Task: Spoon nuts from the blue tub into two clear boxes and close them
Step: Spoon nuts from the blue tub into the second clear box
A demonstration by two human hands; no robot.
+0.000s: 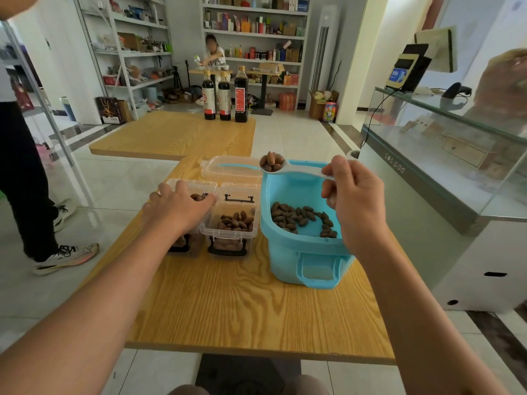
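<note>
Right hand (353, 201) pinches a white spoon (288, 168) heaped with brown nuts (272, 162).

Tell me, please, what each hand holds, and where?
The right hand pinches the spoon of nuts by its handle end; the left hand rests on the left clear box.

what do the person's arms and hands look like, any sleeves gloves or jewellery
Both forearms are bare right up to the frame's edge, with no sleeves in view. The left hand and the right hand wear no gloves, and no rings, watch or bracelet show.
</note>
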